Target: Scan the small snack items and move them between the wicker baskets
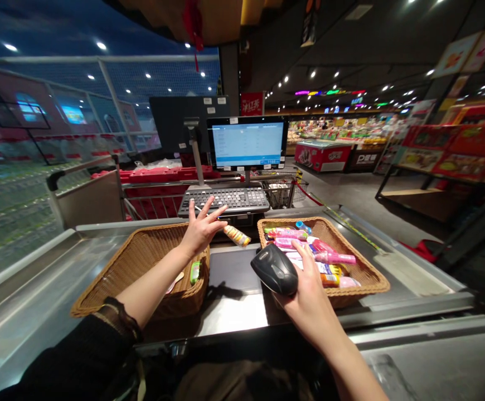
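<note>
My left hand [203, 228] is raised in front of the keyboard, palm down. Several of its fingers are spread, while the lowest fingertip meets the end of a small yellow patterned bottle or tube [237, 235], apparently pinched there; the thumb side of the grip is hidden. My right hand [307, 278] is wrapped round a black handheld barcode scanner [275, 269], its head pointing left. Beneath the scanner lies the right wicker basket [370, 278], full of pink, yellow and other colourful packaged goods [326, 253]. Under my left forearm stands the left wicker basket [121, 273], with a green packet [194, 272] inside.
A keyboard [229, 199] and a lit monitor [248, 143] stand beyond the baskets, with a second, dark screen [173, 125] behind. A metal counter [236, 312] runs between the baskets. Shopping carts [154, 200] are parked past its far edge.
</note>
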`<state>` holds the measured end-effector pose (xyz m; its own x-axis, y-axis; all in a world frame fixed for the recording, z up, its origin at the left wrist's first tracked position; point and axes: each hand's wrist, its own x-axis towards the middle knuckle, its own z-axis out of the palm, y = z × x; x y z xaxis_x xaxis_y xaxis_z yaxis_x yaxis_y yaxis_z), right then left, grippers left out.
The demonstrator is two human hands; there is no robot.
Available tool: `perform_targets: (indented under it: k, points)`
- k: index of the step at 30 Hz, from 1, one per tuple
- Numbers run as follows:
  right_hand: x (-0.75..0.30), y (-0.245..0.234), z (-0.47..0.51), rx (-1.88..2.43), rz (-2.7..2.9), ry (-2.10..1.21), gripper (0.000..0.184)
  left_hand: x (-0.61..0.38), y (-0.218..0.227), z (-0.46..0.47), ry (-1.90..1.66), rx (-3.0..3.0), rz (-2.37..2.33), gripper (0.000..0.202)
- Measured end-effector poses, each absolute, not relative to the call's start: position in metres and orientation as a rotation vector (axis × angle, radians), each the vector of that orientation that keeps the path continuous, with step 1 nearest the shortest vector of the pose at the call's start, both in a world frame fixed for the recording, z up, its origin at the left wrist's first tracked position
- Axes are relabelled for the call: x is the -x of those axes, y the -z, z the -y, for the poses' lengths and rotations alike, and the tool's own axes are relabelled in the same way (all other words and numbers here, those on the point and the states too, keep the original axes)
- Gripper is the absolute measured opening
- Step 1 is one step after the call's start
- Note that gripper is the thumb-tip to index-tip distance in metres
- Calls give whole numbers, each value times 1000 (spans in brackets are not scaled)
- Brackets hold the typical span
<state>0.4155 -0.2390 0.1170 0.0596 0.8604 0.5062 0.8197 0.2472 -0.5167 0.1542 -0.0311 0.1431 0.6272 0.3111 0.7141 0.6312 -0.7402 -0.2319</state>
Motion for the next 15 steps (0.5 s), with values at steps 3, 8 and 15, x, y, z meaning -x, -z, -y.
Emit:
perform_targets:
  k: [3, 8, 15]
  points:
    - [-417, -122, 246, 1570, 1649, -81, 44, -160, -145, 33, 938, 2413, 724, 17]
    - [-438, -129, 258, 1585, 1460, -122, 44, -192, -143, 33, 984, 2464, 685, 15]
    - [-512, -115, 281, 1659, 1110, -57, 35, -281, -128, 43, 945, 2566, 697, 14]
